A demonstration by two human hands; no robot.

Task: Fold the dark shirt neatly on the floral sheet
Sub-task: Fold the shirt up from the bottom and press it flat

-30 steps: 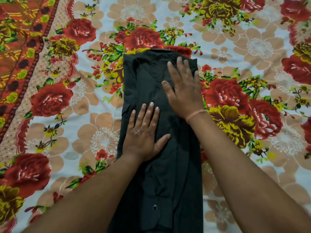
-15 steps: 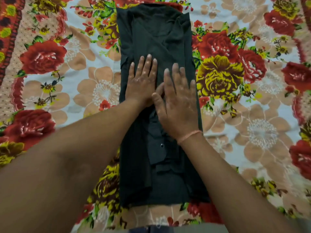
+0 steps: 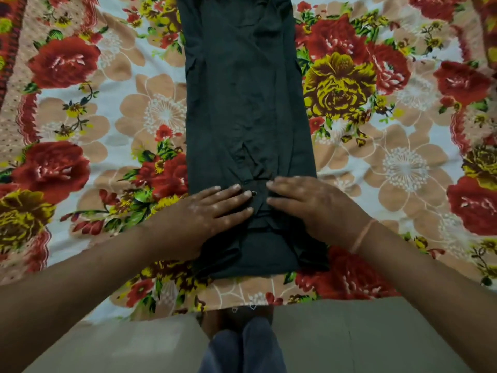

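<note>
The floral sheet is spread flat and fills most of the head view; its near edge ends over a plain grey floor. The dark shirt is laid lengthwise down the middle of the sheet, already narrowed to 1 long strip, with its far end cut off by the top of the frame and its near hem just short of the sheet's edge.

The left hand and the right hand are pressed palm-down on the near part of the strip, fingers extended and flat, nothing gripped. The fingertips nearly meet at a small metal button. A thin band is worn on the right wrist.

Step in hand, as judged: smoothing the strip before a crosswise fold. Creases are seen bunched just beyond the fingertips. For a clean result, the palms should be swept outward toward both long edges, so that the bunching is flattened and not trapped. The near hem should then be squared before it is lifted, since the layers there sit slightly uneven.

Surroundings: dark trouser cloth is seen at the bottom centre, off the sheet. Nothing else is seen lying on the sheet, so the fold path is unobstructed. The thick layers around the button are judged the likeliest cause of a lumpy fold.
</note>
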